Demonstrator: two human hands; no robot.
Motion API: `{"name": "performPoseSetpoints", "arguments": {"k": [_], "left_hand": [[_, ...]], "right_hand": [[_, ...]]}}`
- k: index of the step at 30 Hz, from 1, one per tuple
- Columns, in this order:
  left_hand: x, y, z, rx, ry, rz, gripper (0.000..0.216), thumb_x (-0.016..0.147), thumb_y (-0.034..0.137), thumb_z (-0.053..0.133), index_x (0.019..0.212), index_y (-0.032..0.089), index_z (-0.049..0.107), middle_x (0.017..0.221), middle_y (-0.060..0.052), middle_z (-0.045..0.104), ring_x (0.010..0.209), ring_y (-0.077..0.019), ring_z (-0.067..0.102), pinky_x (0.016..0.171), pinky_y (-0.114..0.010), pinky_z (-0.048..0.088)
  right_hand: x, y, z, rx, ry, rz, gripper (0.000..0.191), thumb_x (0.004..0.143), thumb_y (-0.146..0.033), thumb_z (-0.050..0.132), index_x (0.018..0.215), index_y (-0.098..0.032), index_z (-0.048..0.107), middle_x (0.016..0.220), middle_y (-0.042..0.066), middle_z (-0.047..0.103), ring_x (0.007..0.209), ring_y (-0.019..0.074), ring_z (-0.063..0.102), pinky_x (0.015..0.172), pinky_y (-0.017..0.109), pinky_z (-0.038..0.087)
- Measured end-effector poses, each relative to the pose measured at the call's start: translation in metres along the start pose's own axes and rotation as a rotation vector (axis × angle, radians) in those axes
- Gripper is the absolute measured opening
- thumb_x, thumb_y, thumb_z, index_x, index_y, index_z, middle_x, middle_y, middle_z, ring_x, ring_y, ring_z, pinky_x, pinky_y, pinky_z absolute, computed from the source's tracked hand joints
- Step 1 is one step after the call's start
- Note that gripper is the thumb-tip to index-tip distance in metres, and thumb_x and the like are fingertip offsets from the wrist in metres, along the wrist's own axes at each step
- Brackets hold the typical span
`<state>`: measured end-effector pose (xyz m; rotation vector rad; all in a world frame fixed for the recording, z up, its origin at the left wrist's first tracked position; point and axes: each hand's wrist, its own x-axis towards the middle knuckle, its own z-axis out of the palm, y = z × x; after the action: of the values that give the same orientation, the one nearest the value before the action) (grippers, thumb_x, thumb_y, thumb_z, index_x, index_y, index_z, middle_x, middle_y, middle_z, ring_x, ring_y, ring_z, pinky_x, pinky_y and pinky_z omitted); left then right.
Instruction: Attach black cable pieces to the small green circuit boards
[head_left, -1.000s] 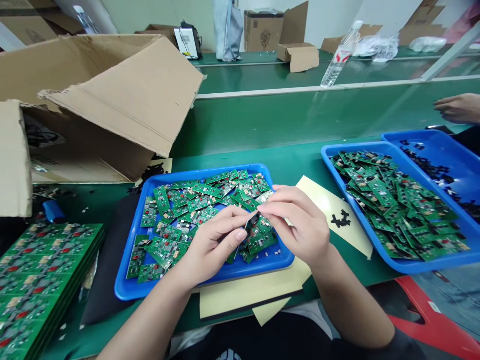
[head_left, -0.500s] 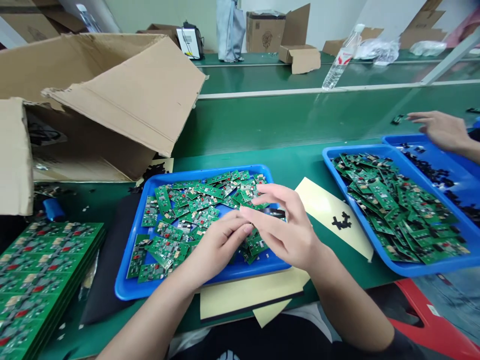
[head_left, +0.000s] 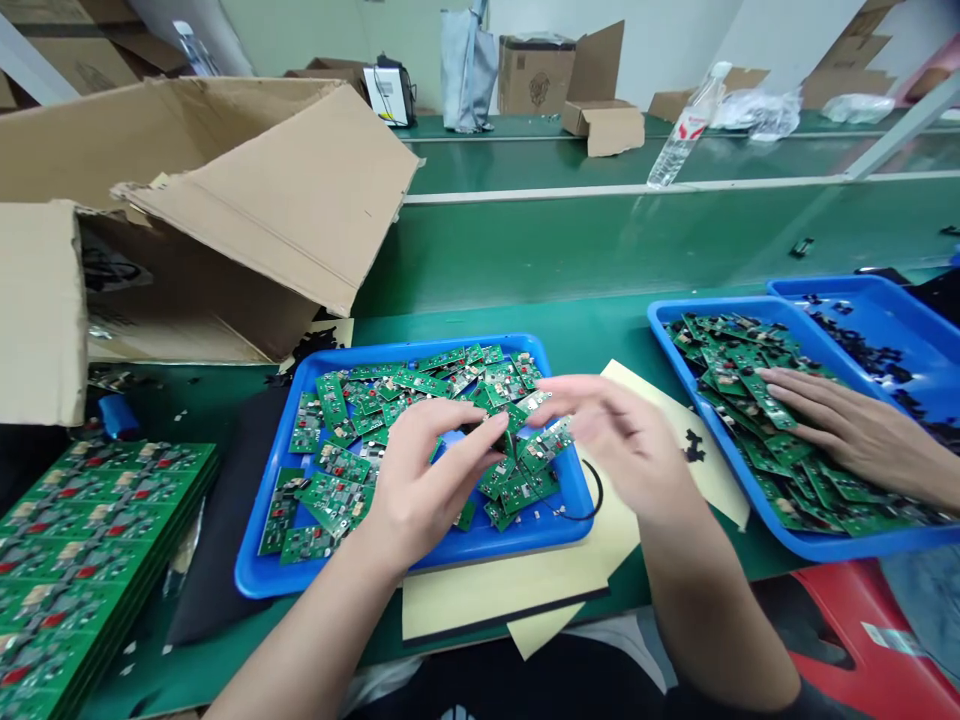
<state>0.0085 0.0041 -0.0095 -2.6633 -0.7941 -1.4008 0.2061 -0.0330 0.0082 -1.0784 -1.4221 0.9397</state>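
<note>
A blue tray (head_left: pixel 259 510) full of loose green circuit boards (head_left: pixel 322 500) lies in front of me. Over its middle my left hand (head_left: pixel 424 485) is closed, with thumb and forefinger pinching a small green circuit board (head_left: pixel 511 440) seen nearly edge-on. My right hand (head_left: pixel 634 445) hovers at the tray's right side, blurred, with its fingers curved and apart; I see nothing held in it. A thin black cable (head_left: pixel 598 490) loops over the tray's right rim, below that hand.
A stack of panelled boards (head_left: pixel 97 530) stands at left, before a large cardboard box (head_left: pixel 277 190). Yellow sheets (head_left: pixel 495 595) lie under and beside the tray. At right, another person's hand (head_left: pixel 855 430) rests on boards in a second blue tray (head_left: pixel 675 365). A bottle (head_left: pixel 686 130) leans behind.
My hands have moved apart: the right went to the right, away from the left. The board between my left fingers now shows. The other person's hand came down onto the right tray's boards.
</note>
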Motion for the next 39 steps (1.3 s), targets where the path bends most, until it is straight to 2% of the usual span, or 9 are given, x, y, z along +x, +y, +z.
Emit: {"name": "performPoseSetpoints", "arguments": {"k": [2,3,8,12,17,23,28,32,39], "left_hand": [[0.0,0.0,0.0,-0.002,0.019,0.01,0.039,0.082,0.012,0.063,0.118,0.025,0.057,0.1,-0.006,0.061,0.09,-0.019,0.06,0.076,-0.034,0.054],[-0.001,0.0,0.0,-0.002,0.027,0.01,0.04,0.081,0.012,0.064,0.118,0.026,0.057,0.1,-0.006,0.061,0.09,-0.0189,0.06,0.076,-0.034,0.054],[-0.002,-0.001,-0.001,-0.021,0.033,-0.023,0.041,0.08,0.013,0.066,0.119,0.024,0.058,0.099,-0.007,0.061,0.089,-0.0185,0.061,0.075,-0.032,0.054],[-0.001,0.002,-0.002,-0.032,0.027,-0.081,0.039,0.085,0.021,0.061,0.123,0.025,0.055,0.096,-0.006,0.063,0.085,-0.0176,0.062,0.071,-0.029,0.054],[0.001,0.004,-0.002,-0.056,0.026,-0.137,0.035,0.085,0.022,0.062,0.119,0.026,0.058,0.092,-0.005,0.064,0.082,-0.0171,0.063,0.07,-0.028,0.055],[0.0,0.005,0.0,-0.303,-0.019,-0.218,0.036,0.084,0.022,0.062,0.12,0.024,0.059,0.091,-0.004,0.063,0.082,-0.0156,0.061,0.071,-0.028,0.054],[-0.002,0.011,0.001,-0.477,-0.1,-0.377,0.04,0.088,0.021,0.055,0.128,0.024,0.052,0.097,-0.006,0.064,0.087,-0.0158,0.061,0.075,-0.029,0.055],[-0.002,0.015,0.001,-0.399,-0.166,-0.42,0.038,0.087,0.015,0.052,0.124,0.021,0.053,0.102,-0.007,0.069,0.088,-0.0154,0.067,0.079,-0.027,0.055],[-0.002,0.008,0.001,-0.284,-0.247,-0.327,0.02,0.086,0.016,0.054,0.105,0.017,0.062,0.094,-0.005,0.074,0.077,-0.0142,0.07,0.069,-0.022,0.056]], "right_hand": [[-0.003,-0.002,0.007,0.061,-0.248,0.158,0.034,0.087,-0.031,0.058,0.12,-0.023,0.053,0.081,0.002,0.067,0.08,0.0172,0.065,0.062,0.027,0.05],[-0.004,-0.002,0.011,0.097,-0.301,0.209,0.038,0.087,-0.031,0.059,0.123,-0.023,0.05,0.079,0.002,0.066,0.079,0.0167,0.065,0.059,0.025,0.049],[-0.003,0.001,0.019,0.328,-0.253,0.263,0.03,0.085,-0.025,0.062,0.114,-0.02,0.056,0.067,-0.002,0.064,0.064,0.0115,0.062,0.059,0.023,0.048],[-0.002,0.006,0.022,0.526,-0.279,0.299,0.03,0.086,-0.031,0.061,0.113,-0.019,0.055,0.064,-0.003,0.063,0.062,0.0114,0.062,0.064,0.027,0.051],[-0.002,0.007,0.026,0.584,-0.311,0.354,0.03,0.087,-0.03,0.059,0.114,-0.019,0.053,0.063,-0.005,0.06,0.056,0.01,0.06,0.061,0.027,0.052],[-0.001,0.007,0.025,0.441,-0.251,0.279,0.027,0.084,-0.023,0.06,0.11,-0.018,0.055,0.062,-0.005,0.06,0.057,0.0099,0.06,0.058,0.025,0.052],[-0.004,0.01,0.028,0.286,-0.13,0.147,0.03,0.085,-0.018,0.057,0.114,-0.021,0.051,0.069,-0.003,0.061,0.064,0.0117,0.062,0.062,0.026,0.053],[-0.005,0.011,0.031,-0.054,-0.063,-0.065,0.043,0.085,-0.013,0.051,0.126,-0.023,0.042,0.071,-0.003,0.06,0.067,0.0135,0.06,0.071,0.031,0.052],[-0.003,0.019,0.03,-0.48,-0.117,-0.377,0.046,0.087,-0.011,0.042,0.133,-0.019,0.041,0.076,0.002,0.062,0.066,0.0152,0.058,0.067,0.031,0.052]]}}
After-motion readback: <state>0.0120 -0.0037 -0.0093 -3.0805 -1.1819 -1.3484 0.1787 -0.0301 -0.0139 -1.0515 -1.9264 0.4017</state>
